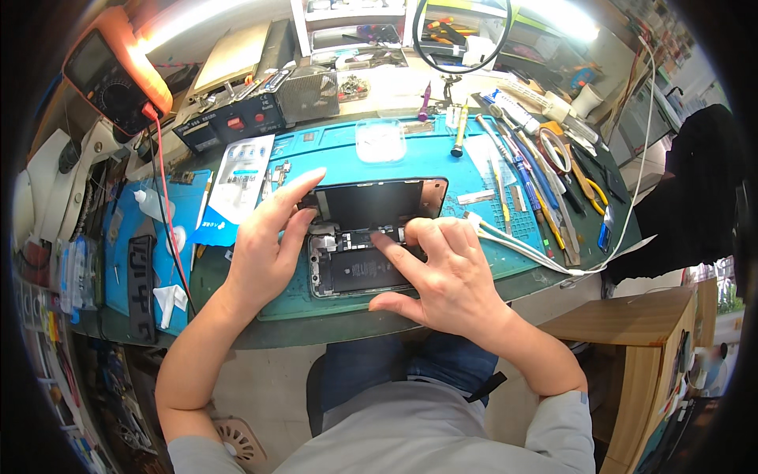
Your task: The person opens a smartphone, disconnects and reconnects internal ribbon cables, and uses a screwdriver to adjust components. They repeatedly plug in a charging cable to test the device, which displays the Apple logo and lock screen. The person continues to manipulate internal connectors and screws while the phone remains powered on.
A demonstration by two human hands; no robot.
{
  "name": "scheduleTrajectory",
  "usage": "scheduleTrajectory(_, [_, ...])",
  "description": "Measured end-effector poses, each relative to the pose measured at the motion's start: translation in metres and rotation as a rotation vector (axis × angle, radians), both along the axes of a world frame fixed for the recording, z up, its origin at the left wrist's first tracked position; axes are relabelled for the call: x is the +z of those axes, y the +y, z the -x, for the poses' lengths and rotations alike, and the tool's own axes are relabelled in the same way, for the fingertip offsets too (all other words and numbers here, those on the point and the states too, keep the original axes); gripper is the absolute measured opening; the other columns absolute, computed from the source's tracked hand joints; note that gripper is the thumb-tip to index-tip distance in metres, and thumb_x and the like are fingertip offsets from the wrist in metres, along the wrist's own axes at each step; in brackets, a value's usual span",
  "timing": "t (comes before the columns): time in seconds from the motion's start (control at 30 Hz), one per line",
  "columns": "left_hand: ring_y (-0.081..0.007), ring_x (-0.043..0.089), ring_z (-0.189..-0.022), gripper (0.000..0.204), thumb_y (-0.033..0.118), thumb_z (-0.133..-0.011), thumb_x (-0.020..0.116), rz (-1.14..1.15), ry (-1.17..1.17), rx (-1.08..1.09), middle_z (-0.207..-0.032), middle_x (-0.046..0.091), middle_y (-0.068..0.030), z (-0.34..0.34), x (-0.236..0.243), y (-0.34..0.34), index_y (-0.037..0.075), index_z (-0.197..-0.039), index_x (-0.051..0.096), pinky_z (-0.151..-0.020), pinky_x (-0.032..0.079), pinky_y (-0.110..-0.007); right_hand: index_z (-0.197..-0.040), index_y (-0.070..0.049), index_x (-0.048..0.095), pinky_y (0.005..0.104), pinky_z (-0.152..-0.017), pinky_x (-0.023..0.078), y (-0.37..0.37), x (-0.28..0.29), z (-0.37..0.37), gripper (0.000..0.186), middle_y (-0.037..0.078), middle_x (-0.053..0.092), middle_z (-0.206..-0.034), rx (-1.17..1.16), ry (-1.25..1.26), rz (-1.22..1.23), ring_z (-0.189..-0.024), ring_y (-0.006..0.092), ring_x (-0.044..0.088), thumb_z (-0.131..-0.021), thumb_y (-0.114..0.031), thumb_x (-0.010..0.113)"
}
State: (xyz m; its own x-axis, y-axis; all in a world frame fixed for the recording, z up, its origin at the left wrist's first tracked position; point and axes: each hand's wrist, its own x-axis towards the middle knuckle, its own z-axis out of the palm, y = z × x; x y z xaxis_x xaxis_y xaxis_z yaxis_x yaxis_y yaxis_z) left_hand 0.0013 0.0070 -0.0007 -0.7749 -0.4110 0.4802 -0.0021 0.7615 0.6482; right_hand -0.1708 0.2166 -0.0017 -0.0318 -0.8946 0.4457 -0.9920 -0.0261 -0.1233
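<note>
Smartphone (355, 265), opened up, lies on the blue mat (316, 150) near the middle of the desk's (316, 332) front edge, its dark screen panel (371, 204) along the body's far side. Your left hand (264, 241) is at the panel's left edge, thumb and forefinger parted; I cannot tell whether those fingers grip it. Your right hand (454, 272) has its forefinger stretched over the circuit board, the thumb spread well apart near the phone's front edge, the other fingers curled by its right side; nothing is pinched between thumb and forefinger. To your right, a white cable (513, 254) and yellow-handled cutters (598, 199) lie toward the desk's right edge. Beyond the phone sits a clear plastic box (380, 142); an orange multimeter (118, 75) stands by the far left corner.
</note>
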Motion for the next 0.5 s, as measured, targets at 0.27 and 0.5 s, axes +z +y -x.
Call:
scheduleTrajectory(0.27, [-0.0147,0.067,-0.094,0.044,0.001,-0.102,0.063,-0.055,0.016,0.039,-0.134,0.071,-0.0130,-0.004,0.002,0.005,0.004,-0.146,0.061,-0.085,0.055,-0.029,-0.118,-0.010,0.075,0.0408,-0.081,0.049,0.024,0.004,0.035,0.035,0.005,0.063,-0.098,-0.088,-0.102,0.358,-0.089,0.0273,0.060,-0.087,-0.026,0.082])
scheduleTrajectory(0.5, [-0.0281,0.074,-0.102,0.031,0.007,-0.094,0.074,0.057,-0.089,-0.249,-0.120,0.075,-0.0163,-0.014,0.014,-0.008,0.002,-0.125,0.072,-0.088,0.059,-0.036,-0.104,-0.008,0.076,0.0400,-0.080,0.052,0.064,-0.005,0.074,0.022,0.007,0.070,-0.097,-0.203,-0.148,0.251,-0.090,0.0284,0.063,-0.083,-0.006,0.082])
